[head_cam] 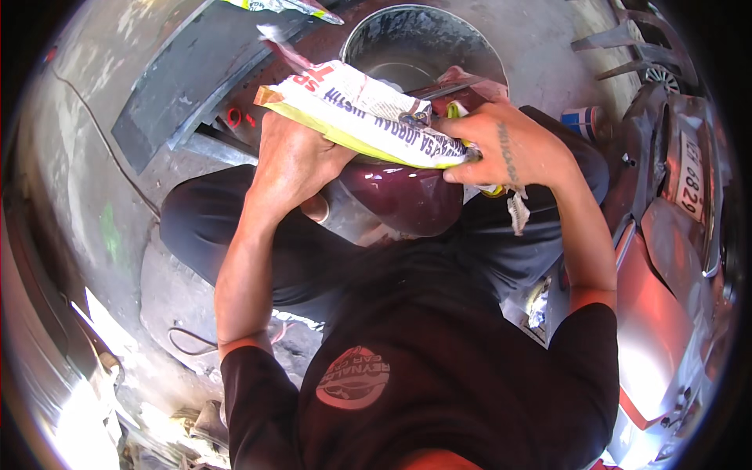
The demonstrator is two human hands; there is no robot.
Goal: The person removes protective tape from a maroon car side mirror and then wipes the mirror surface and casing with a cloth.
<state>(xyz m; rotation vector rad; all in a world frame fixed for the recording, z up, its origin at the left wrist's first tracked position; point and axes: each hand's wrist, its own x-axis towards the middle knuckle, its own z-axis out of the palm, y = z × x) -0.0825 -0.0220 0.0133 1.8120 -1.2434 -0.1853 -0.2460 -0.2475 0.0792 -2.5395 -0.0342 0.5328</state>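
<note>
A folded sheet of printed paper (376,120), white with a lime-yellow edge and large lettering, stretches between my two hands. My left hand (299,158) grips its lower left part, with most of the fingers hidden behind the sheet. At the other end, my right hand (511,147) pinches the crumpled edge between thumb and fingers. A torn, whitish strip (518,212) dangles below that hand. Under the paper, a glossy dark red painted part (405,200) sits between my bent legs. The sheet covers some of it.
A large round metal container (499,53) stands beyond the paper. To the left lie a dark grey panel (194,70), a red ring (234,117) and a cord (106,129). A blue-and-white can (581,122) and a car's bumper with a plate (690,176) are at the right.
</note>
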